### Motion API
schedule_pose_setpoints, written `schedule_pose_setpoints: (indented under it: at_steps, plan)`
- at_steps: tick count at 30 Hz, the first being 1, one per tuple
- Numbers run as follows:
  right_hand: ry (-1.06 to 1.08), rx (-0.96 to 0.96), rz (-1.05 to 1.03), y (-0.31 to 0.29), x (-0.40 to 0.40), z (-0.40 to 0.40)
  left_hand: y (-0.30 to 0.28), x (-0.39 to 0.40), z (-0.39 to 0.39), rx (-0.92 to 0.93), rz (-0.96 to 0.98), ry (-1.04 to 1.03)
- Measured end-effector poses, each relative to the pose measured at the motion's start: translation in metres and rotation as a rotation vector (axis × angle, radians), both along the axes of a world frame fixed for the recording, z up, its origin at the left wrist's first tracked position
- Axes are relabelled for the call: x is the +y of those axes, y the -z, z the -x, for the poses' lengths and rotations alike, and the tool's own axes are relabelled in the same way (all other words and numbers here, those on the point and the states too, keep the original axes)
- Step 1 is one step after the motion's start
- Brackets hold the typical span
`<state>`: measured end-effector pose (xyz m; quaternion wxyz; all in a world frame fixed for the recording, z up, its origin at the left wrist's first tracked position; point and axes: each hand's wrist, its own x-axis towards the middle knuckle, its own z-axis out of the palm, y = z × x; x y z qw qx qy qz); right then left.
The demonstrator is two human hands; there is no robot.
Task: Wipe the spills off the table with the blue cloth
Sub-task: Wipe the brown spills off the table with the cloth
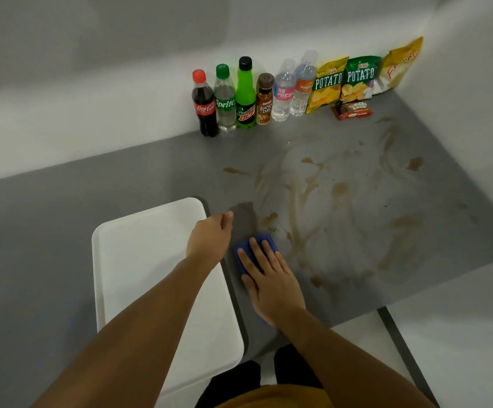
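My right hand lies flat, fingers spread, pressing the blue cloth onto the grey table near its front edge. Most of the cloth is hidden under the palm. Brown spills smear and dot the table to the right of the cloth and beyond it, reaching toward the back right corner. My left hand hovers over the right edge of a white tray, fingers curled loosely, holding nothing.
Several drink bottles line the back wall, with crisp bags and a small red snack pack to their right. The table's front right edge drops to the white floor. A dark table leg shows below.
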<state>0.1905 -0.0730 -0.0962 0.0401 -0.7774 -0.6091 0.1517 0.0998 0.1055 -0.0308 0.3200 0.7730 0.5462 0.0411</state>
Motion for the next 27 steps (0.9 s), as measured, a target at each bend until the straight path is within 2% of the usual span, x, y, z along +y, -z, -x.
schedule_pose_setpoints:
  at_steps: [4,12,19,27]
  plan:
    - [0.003,-0.002,-0.034,-0.002,0.03,-0.015,0.002,0.0,-0.005,0.014,-0.011,-0.015]
    - [0.192,0.047,-0.083,-0.004,0.061,-0.057,0.009,-0.012,-0.011,0.008,0.044,-0.017]
    - [0.378,-0.004,-0.083,-0.004,0.025,-0.073,0.011,-0.025,-0.007,0.027,0.035,0.042]
    - [0.5,-0.045,0.033,0.0,-0.046,-0.068,0.012,-0.041,-0.01,0.026,-0.003,0.136]
